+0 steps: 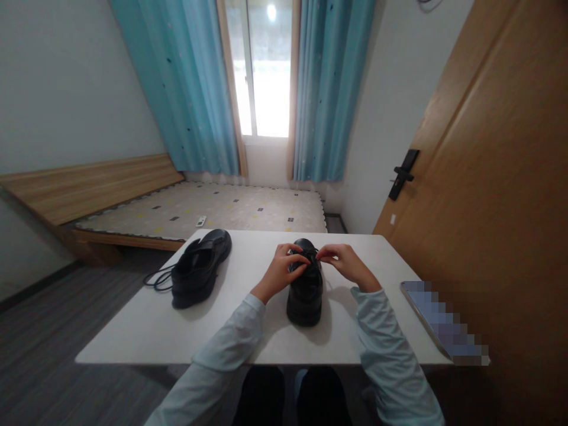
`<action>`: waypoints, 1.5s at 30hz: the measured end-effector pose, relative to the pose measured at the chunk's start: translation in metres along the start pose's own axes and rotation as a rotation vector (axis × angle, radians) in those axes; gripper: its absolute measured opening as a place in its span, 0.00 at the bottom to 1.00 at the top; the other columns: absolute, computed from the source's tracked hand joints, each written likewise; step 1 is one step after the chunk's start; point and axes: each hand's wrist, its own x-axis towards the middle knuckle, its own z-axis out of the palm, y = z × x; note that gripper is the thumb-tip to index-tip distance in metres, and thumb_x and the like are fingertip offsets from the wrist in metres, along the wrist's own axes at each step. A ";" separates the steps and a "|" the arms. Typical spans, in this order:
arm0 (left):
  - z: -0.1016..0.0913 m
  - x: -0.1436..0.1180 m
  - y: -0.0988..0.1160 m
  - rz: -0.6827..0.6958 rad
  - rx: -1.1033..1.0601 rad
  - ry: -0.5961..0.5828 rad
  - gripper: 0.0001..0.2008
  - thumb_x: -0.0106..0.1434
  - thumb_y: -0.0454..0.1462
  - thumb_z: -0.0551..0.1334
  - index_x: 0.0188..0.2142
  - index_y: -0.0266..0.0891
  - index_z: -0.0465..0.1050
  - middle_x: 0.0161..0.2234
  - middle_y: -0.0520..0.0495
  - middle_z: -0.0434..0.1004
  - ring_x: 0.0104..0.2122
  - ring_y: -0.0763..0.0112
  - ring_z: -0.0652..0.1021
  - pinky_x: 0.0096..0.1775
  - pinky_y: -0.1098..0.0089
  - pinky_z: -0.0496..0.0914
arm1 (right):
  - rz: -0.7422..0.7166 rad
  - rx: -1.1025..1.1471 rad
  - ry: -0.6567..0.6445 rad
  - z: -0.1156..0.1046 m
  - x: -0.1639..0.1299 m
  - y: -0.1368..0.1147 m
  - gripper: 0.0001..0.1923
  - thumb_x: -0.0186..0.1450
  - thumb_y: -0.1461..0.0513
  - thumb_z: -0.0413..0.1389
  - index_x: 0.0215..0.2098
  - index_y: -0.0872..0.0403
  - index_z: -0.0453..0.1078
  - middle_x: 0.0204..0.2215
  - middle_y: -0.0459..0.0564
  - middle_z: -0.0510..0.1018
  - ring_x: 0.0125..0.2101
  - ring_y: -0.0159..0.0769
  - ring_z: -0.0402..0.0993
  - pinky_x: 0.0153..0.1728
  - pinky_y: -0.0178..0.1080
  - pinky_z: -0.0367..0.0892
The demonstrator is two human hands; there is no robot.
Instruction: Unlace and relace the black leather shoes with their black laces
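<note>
A black lace-up shoe [305,299] stands upright on the white table [248,337], its toe pointing away from me and its heel towards me. Over its upper, from the left, comes my left hand [285,267], thumb and fingers pinched at the black shoelace. On the other side my right hand [344,261] grips a strand of that shoelace [315,255] between thumb and fingertips. The exact run of the lace is too dark and small to follow. A second black shoe [195,278] rests at the table's left, its loose laces [158,278] trailing over the edge.
A flat tablet-like object [444,322], partly pixelated, lies along the table's right edge. Close on the right is a wooden door [488,177] with a black handle [403,174]. Behind the table is a bed [231,207] with a white remote [201,221] on it.
</note>
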 end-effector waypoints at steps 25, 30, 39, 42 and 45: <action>0.007 0.004 0.000 0.025 0.100 0.023 0.09 0.55 0.36 0.66 0.37 0.46 0.78 0.44 0.45 0.69 0.47 0.60 0.66 0.49 0.57 0.67 | -0.055 -0.151 0.029 0.007 0.001 -0.002 0.07 0.55 0.71 0.57 0.27 0.54 0.73 0.25 0.47 0.79 0.27 0.34 0.74 0.32 0.36 0.68; 0.008 0.004 0.002 0.011 0.136 0.021 0.08 0.53 0.37 0.68 0.35 0.46 0.78 0.43 0.46 0.69 0.46 0.59 0.67 0.48 0.56 0.67 | -0.052 -0.107 0.010 0.008 0.000 -0.003 0.04 0.55 0.68 0.57 0.28 0.55 0.72 0.24 0.47 0.78 0.26 0.33 0.74 0.31 0.36 0.69; 0.011 0.002 0.006 -0.033 0.219 0.039 0.05 0.54 0.38 0.67 0.32 0.46 0.79 0.43 0.45 0.68 0.45 0.59 0.68 0.46 0.58 0.68 | -0.055 -0.032 -0.054 0.013 -0.001 -0.002 0.12 0.52 0.65 0.62 0.36 0.55 0.70 0.30 0.48 0.76 0.29 0.33 0.72 0.33 0.37 0.70; 0.012 0.001 0.008 -0.060 0.260 0.038 0.06 0.54 0.40 0.67 0.34 0.46 0.79 0.44 0.45 0.68 0.46 0.58 0.68 0.46 0.57 0.68 | -0.049 -0.006 -0.059 0.014 0.000 -0.001 0.14 0.52 0.63 0.63 0.37 0.55 0.69 0.30 0.48 0.75 0.29 0.33 0.72 0.32 0.37 0.70; 0.012 0.001 0.009 -0.081 0.281 0.037 0.09 0.53 0.42 0.68 0.35 0.46 0.79 0.45 0.44 0.68 0.46 0.56 0.67 0.46 0.55 0.67 | -0.039 0.027 -0.052 0.014 0.001 0.001 0.16 0.52 0.63 0.64 0.37 0.55 0.67 0.30 0.47 0.74 0.29 0.33 0.71 0.32 0.37 0.70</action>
